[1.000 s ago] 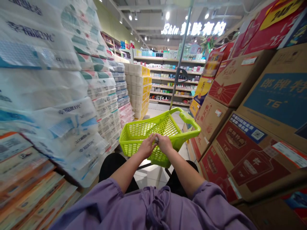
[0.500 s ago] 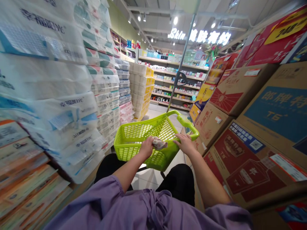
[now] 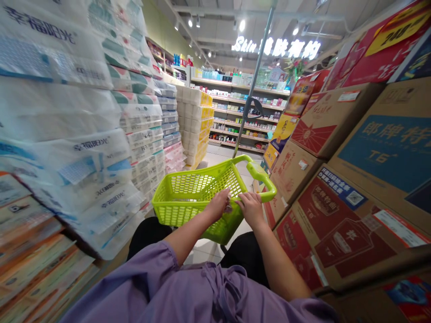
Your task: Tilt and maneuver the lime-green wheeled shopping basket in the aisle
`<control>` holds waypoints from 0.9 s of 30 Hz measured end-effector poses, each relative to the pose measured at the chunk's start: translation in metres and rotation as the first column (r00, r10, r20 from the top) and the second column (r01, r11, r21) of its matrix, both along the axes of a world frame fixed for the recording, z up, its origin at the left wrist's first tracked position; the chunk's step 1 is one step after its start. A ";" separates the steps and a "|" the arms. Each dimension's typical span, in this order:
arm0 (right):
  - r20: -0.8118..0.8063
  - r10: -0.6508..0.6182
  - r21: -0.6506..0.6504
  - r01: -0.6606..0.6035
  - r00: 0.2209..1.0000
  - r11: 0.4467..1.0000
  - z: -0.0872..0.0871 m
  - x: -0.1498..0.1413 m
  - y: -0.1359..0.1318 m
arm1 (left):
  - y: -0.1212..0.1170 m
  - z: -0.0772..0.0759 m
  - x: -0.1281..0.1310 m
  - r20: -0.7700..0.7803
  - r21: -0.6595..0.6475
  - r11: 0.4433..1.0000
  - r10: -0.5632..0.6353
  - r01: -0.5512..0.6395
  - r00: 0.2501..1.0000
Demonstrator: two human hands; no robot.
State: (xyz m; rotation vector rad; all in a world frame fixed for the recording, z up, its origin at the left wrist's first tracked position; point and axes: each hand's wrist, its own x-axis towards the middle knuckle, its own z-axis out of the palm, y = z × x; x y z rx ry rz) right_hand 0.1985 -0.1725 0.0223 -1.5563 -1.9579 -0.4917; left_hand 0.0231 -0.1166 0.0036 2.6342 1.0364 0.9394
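Observation:
A lime-green plastic shopping cart [image 3: 188,211] with a perforated basket stands in front of my knees, turned sideways, its handle [image 3: 269,190] at the right. My left hand [image 3: 218,205] is closed around a crumpled, stained whitish cloth [image 3: 229,205], mostly covered by the fingers, and presses it to the near side of the basket close to the rim. Just right of it, my right hand [image 3: 251,209] grips the cart's rim near the base of the handle, fingers bent over the edge. Little shows inside the basket besides its green mesh walls.
Tall stacks of wrapped tissue packs [image 3: 104,152] rise on the left. Cardboard cartons [image 3: 357,215] are piled close on the right. A metal pole [image 3: 254,80] stands behind the cart. Shelves of small goods [image 3: 242,107] line the back, beyond the tiled floor.
Both hands were together over the basket; my right hand then moved right onto the cart's rim. My left hand has since shifted right with the cloth, closer to the right hand.

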 end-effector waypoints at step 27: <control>0.038 -0.075 0.226 0.065 0.996 0.972 -0.014 -0.008 -0.024 | 0.002 -0.030 -0.138 -0.263 0.099 0.892 0.451 -0.441 0.853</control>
